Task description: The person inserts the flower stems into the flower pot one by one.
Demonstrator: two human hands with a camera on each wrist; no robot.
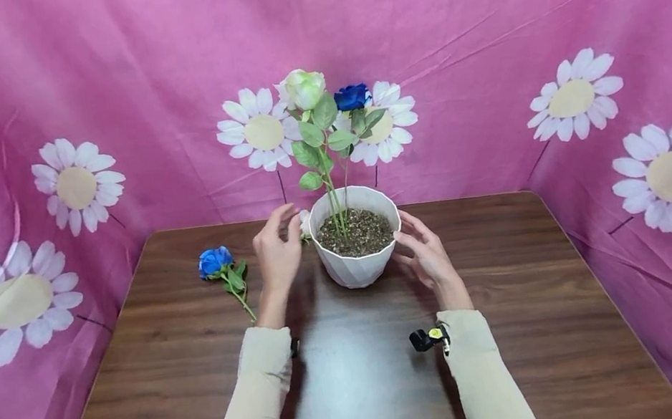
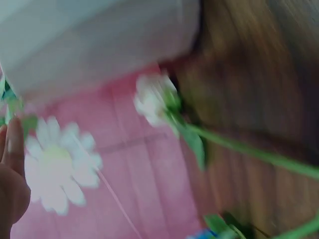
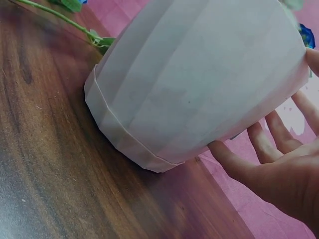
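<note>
One white faceted flowerpot (image 1: 355, 272) stood upright between the right grip (image 1: 427, 254), fingers spread against its wall, and the left grip (image 1: 278, 253), loosely bent, empty, just beside it.

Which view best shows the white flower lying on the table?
The left wrist view: though blurred, it shows the white flower with bloom, leaf and part of the stem. The head view shows only a bit between the left hand and the pot. In the right wrist view, apparently only its stem and leaves show.
</note>
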